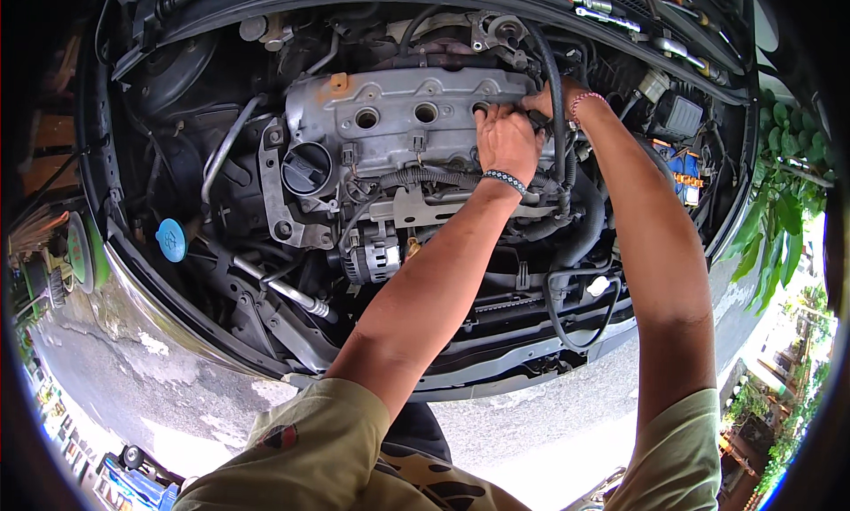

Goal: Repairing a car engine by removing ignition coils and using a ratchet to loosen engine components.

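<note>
Both my arms reach into an open car engine bay. My left hand (505,139) rests on the right end of the silver valve cover (390,95), fingers curled over a spark plug hole; a beaded band circles its wrist. My right hand (547,102) is just behind it, gripping a dark tool handle (537,117) beside a thick black hose (556,112); it wears a pink bracelet. What the fingers pinch at the hole is hidden. Two open round plug holes (367,118) show to the left.
A black oil filler cap (307,167) sits left of the cover, an alternator (372,259) below it, a blue reservoir cap (171,239) at far left. Sockets and extension bars (611,17) lie along the cowl. Fuse box (677,117) at right. Green plants stand at the right rim.
</note>
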`<action>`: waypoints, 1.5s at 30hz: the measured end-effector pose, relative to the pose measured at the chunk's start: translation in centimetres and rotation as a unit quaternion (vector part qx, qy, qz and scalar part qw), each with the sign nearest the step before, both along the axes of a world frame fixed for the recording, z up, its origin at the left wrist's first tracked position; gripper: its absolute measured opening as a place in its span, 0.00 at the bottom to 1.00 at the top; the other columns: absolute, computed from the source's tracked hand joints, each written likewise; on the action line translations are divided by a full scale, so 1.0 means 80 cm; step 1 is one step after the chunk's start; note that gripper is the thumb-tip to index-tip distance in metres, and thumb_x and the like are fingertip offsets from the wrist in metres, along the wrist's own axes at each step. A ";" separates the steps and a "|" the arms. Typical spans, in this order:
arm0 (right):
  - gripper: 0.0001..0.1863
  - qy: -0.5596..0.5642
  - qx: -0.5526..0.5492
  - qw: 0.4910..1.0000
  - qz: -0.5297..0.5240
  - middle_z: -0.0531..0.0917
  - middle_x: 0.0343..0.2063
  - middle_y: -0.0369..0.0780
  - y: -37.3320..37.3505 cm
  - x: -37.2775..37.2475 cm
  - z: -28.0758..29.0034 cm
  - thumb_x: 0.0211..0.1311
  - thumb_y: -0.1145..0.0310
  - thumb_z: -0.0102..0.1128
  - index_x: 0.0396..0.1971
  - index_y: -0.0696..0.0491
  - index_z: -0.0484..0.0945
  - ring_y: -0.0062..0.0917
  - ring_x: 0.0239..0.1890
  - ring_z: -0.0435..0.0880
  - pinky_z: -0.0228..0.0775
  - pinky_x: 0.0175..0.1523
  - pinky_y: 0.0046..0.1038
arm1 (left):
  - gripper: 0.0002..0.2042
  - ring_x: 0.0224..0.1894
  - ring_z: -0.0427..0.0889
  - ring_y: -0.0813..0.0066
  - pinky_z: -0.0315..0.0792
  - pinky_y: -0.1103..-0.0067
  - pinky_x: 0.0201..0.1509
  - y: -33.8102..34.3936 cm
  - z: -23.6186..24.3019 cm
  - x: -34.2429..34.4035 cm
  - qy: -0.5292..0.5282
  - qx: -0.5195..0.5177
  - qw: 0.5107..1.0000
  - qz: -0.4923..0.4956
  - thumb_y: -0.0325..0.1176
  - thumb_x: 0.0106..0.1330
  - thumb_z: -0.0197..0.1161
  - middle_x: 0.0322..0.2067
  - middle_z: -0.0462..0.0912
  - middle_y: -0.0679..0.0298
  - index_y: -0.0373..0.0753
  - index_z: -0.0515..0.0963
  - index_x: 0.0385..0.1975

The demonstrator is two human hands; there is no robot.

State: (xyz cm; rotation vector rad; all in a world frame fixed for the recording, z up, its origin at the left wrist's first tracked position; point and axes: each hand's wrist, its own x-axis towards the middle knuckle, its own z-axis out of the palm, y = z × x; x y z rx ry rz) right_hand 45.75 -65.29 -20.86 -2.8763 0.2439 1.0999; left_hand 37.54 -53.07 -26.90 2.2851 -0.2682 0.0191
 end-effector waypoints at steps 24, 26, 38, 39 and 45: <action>0.29 -0.001 -0.004 0.999 -0.035 0.81 0.46 0.55 0.000 0.004 -0.006 0.60 0.46 0.59 0.44 0.61 0.81 0.44 0.50 0.81 0.71 0.57 0.34 | 0.12 0.53 0.74 0.56 0.62 0.63 0.61 -0.018 0.004 0.003 0.046 -0.029 0.997 0.063 0.34 0.48 0.73 0.38 0.83 0.54 0.33 0.83 0.29; 0.30 -0.064 -0.047 0.997 0.005 0.82 0.45 0.55 0.002 -0.004 -0.001 0.60 0.45 0.59 0.41 0.63 0.82 0.44 0.50 0.81 0.71 0.57 0.35 | 0.13 0.54 0.74 0.57 0.62 0.64 0.61 -0.023 0.002 0.005 0.048 0.043 0.997 0.052 0.34 0.49 0.72 0.41 0.82 0.54 0.34 0.83 0.32; 0.28 -0.030 -0.069 0.997 0.005 0.82 0.48 0.50 -0.003 0.018 -0.011 0.51 0.50 0.64 0.46 0.56 0.82 0.40 0.52 0.82 0.73 0.58 0.36 | 0.11 0.47 0.81 0.53 0.67 0.65 0.59 -0.029 0.021 0.012 0.163 -0.023 0.980 0.114 0.36 0.49 0.72 0.34 0.85 0.51 0.36 0.84 0.26; 0.28 -0.030 -0.070 0.997 0.006 0.82 0.48 0.50 -0.004 0.016 -0.014 0.51 0.50 0.64 0.46 0.56 0.82 0.40 0.52 0.82 0.73 0.58 0.36 | 0.11 0.44 0.82 0.53 0.68 0.65 0.57 -0.028 0.022 0.014 0.158 -0.018 0.980 0.122 0.37 0.48 0.73 0.32 0.85 0.51 0.36 0.84 0.26; 0.30 -0.097 -0.057 0.992 -0.056 0.81 0.52 0.47 0.005 -0.003 -0.010 0.50 0.48 0.65 0.49 0.54 0.81 0.40 0.57 0.78 0.71 0.61 0.36 | 0.13 0.50 0.80 0.56 0.66 0.67 0.60 -0.026 0.017 0.009 0.159 -0.003 0.982 0.105 0.39 0.48 0.74 0.35 0.85 0.52 0.36 0.84 0.27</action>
